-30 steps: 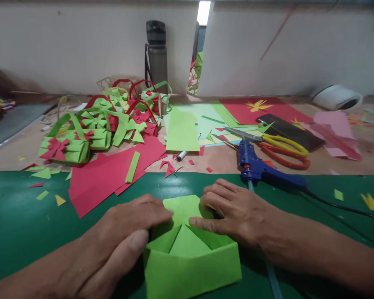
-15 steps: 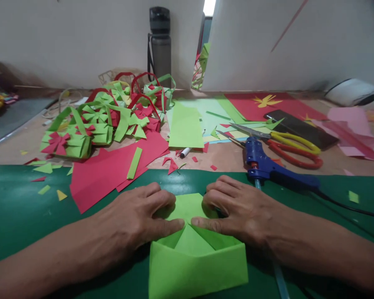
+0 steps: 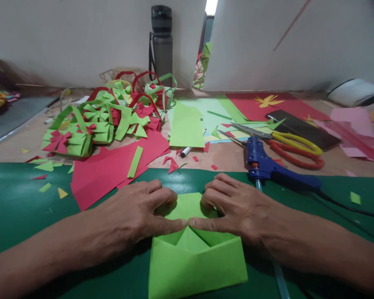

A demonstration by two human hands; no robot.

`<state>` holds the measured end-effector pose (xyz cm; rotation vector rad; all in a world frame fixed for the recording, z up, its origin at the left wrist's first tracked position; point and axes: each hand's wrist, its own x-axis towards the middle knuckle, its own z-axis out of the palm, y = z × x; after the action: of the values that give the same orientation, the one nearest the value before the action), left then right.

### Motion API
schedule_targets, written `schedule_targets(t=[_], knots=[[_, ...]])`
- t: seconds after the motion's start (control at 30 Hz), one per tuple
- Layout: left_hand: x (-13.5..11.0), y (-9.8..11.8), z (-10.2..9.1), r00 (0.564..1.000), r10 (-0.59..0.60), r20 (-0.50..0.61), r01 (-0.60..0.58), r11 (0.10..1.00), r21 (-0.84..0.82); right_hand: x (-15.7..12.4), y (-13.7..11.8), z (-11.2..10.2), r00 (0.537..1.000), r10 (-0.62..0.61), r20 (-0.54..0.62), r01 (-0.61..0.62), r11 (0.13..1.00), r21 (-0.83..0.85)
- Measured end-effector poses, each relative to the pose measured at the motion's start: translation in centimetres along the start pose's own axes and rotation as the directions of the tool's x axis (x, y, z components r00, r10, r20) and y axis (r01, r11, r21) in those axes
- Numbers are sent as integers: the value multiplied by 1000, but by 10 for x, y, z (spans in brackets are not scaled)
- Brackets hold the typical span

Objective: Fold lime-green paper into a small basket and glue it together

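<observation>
A folded sheet of bright green paper [image 3: 198, 270] lies on the green mat in front of me, its near part standing up as a flap with a pocket behind it. My left hand [image 3: 149, 207] is closed on the paper's left side, fingers curled at the edge and thumb stretched over the fold. On the right side my right hand [image 3: 233, 207] grips it the same way. Both thumb tips almost meet at the middle of the fold, above a triangular crease. The paper under my curled fingers is hidden.
Beyond my right hand lie a blue glue gun [image 3: 268, 166] with its cord, scissors [image 3: 296, 147] and a black phone [image 3: 302, 124]. Several small paper bags [image 3: 68, 143] stand at the back left, beside red paper sheets [image 3: 99, 174]. A dark bottle [image 3: 162, 50] stands against the wall.
My thumbs have come closer together along the fold. The near flap has tipped slightly and the pocket behind it looks narrower.
</observation>
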<state>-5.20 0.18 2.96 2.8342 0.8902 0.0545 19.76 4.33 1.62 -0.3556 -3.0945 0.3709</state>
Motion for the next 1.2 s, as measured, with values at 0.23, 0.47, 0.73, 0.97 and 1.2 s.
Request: schedule_targets(t=[0.23,0.47,0.73,0.97,1.2], knots=[[-1,-9,23,998,31,-55,-31,999,15,1,5,3,1000,-17,15,16,1000,27],[-2,-7,22,999,-19,38,22,998,-66,1,6,8,1000,-23,8,23,1000,-4],[2,-3,6,990,-27,136,36,998,-59,6,-1,13,994,25,-106,-42,986,-163],[0,-3,14,998,-12,65,14,999,-38,9,0,11,995,74,-72,-83,989,-124],[0,-2,18,999,-45,22,46,997,-69,10,-4,2,989,143,-33,-139,984,109]])
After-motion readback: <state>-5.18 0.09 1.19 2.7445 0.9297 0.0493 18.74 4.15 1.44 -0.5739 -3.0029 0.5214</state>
